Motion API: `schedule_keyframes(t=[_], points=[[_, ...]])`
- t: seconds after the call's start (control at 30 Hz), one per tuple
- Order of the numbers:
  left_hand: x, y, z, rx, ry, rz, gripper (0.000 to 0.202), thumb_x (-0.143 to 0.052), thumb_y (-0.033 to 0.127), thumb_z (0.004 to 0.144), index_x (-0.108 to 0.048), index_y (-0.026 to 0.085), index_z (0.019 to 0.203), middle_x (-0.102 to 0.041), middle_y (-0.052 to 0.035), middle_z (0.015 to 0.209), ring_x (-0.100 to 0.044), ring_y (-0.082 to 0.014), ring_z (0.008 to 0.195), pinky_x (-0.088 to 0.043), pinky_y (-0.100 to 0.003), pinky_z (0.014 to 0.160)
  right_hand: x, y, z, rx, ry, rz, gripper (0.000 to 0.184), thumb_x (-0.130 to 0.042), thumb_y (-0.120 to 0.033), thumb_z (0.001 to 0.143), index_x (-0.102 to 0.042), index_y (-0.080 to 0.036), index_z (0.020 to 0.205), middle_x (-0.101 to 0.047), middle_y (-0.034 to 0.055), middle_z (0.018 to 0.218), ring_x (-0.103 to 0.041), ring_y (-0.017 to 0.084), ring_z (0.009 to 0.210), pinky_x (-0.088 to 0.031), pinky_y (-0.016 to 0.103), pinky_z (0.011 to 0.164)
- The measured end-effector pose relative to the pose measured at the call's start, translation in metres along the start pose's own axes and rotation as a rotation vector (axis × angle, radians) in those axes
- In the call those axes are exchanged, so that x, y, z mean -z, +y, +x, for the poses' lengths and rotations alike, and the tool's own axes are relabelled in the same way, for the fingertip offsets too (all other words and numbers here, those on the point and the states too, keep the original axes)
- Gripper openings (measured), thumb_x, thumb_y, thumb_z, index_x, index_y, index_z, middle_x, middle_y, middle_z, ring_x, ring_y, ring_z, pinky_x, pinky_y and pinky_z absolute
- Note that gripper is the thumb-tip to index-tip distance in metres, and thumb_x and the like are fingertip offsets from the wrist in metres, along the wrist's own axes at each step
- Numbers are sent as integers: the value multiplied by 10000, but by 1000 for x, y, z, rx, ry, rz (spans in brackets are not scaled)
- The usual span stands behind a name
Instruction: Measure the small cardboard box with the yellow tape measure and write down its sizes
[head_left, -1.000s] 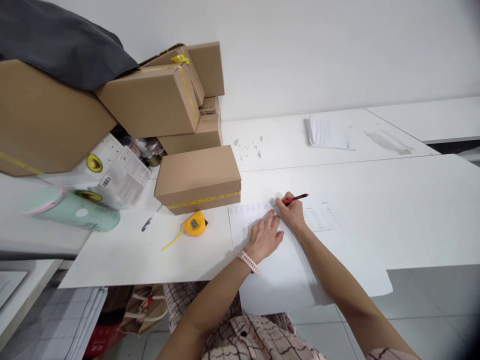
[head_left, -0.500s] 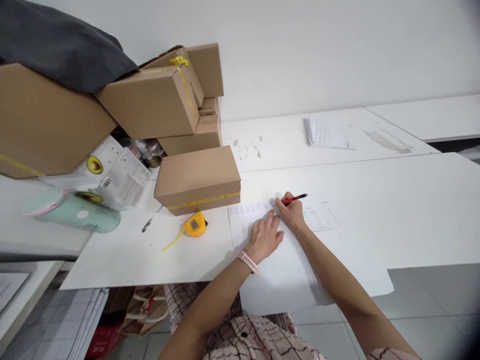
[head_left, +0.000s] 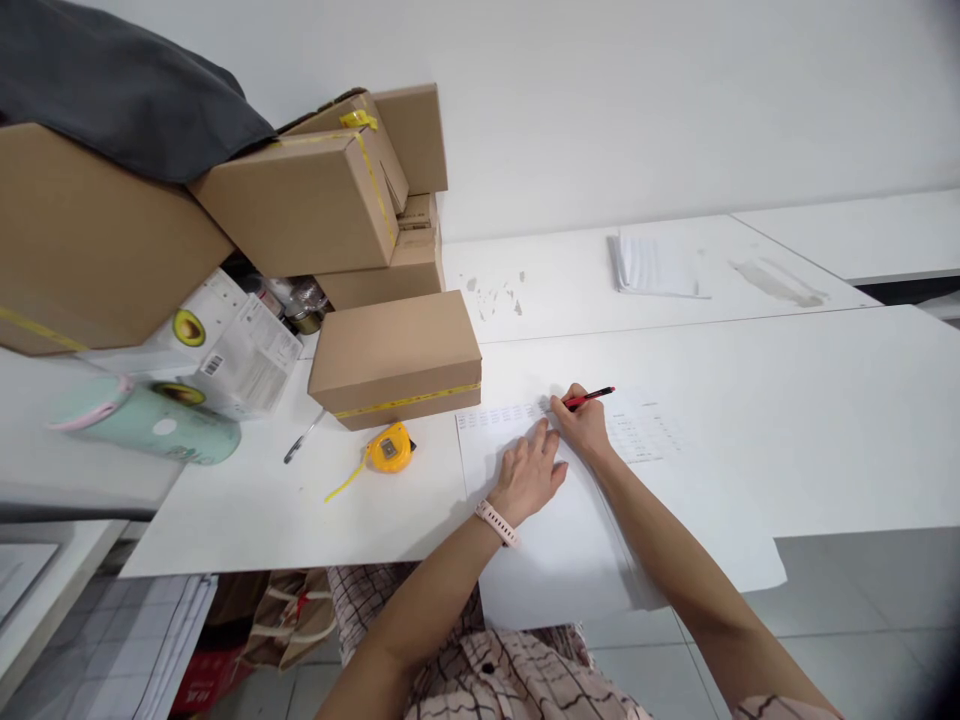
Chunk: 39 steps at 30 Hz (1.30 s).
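Writing looked to be the step in hand: the right hand [head_left: 583,428] pinched a slim red-and-black pen [head_left: 592,397] near the top of a white printed paper sheet [head_left: 555,555] on a white table [head_left: 787,430], the pen lying crosswise, back end rightward (tip hidden!). The left hand [head_left: 529,475], loosely spread, rested there; the next stroke seemingly called for a steady sheet.

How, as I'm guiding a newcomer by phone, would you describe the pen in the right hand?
Start at the white table and find the sheets overhanging its near edge. Toward their far end, the right hand grips a slim pen. It is red and black, unlike the greyish pen lying left of the yellow tape measure.
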<state>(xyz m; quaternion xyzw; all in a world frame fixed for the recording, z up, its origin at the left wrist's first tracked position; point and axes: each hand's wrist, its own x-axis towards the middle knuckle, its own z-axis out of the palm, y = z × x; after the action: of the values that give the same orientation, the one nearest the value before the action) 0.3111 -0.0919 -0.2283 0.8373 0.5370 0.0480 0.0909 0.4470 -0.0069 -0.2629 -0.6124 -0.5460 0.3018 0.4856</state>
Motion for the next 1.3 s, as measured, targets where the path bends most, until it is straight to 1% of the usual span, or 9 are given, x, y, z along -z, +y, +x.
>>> schedule_keyframes(t=[0.4,0.47,0.57,0.7,0.77,0.83,1.03,1.2,1.3], points=[[1,-1,2,4,-39,-102,535,-456,396,993,-406,185,1481,-300,-138,1621,-565,-349,1192,-542,-491,895,1,1,1,-11,68,22,275,-614,-313,816,-415,-227,647,-414,-63,582,-393,112,569,-349,254,564],[1,-1,4,10,-48,-151,530,-478,383,986,-418,188,1475,-286,-130,1630,-546,-366,1229,-526,-518,927,4,-2,1,58,96,27,237,-595,-363,866,-468,-223,722,-478,-44,646,-443,125,610,-388,259,597],[5,-11,-2,-22,-21,-285,467,-530,340,964,-495,203,1409,-377,-121,1585,-545,-346,1250,-517,-502,953,15,-11,-1,304,-59,-123,164,-538,-369,939,-587,-213,925,-592,18,824,-540,160,735,-441,282,679],[12,-53,-39,-9,347,-377,258,-545,244,943,-635,214,1183,-669,-91,1244,-600,-258,1144,-500,-421,978,31,-18,-19,678,-292,-580,237,-453,-151,948,-650,-225,1055,-603,82,967,-559,226,911,-448,313,711],[16,-86,-66,122,618,-278,194,-529,219,940,-661,206,1082,-690,-101,1136,-594,-267,1098,-469,-447,1002,32,-18,-34,770,-314,-753,318,-425,-46,915,-659,-211,1052,-604,102,990,-547,236,903,-440,315,693],[18,-120,-90,245,749,-153,197,-561,241,922,-656,189,1087,-647,-136,1212,-546,-308,1160,-427,-496,1035,28,-16,-51,828,-316,-836,340,-423,-1,902,-664,-193,1046,-611,112,985,-541,232,860,-441,322,703],[20,-181,-109,429,534,-16,571,-693,336,832,-524,174,1353,-504,-181,1427,-450,-376,1289,-402,-522,1022,5,-29,-81,842,-292,-798,447,-437,28,867,-630,-177,1214,-646,123,1044,-567,244,884,-468,355,744],[34,-184,-95,530,444,-95,522,-697,314,802,-572,222,1300,-626,-143,1284,-523,-356,1218,-358,-543,1034,-18,-61,-95,663,-314,-487,359,-410,-69,919,-680,-192,1120,-672,116,1037,-610,236,927,-506,350,742],[47,-175,-98,480,448,-460,501,-720,352,781,-579,238,1248,-674,-96,1168,-596,-294,1125,-405,-481,1009,-37,-81,-98,422,-422,-130,301,-428,-216,963,-705,-215,1078,-697,99,1039,-648,226,941,-526,361,782]])
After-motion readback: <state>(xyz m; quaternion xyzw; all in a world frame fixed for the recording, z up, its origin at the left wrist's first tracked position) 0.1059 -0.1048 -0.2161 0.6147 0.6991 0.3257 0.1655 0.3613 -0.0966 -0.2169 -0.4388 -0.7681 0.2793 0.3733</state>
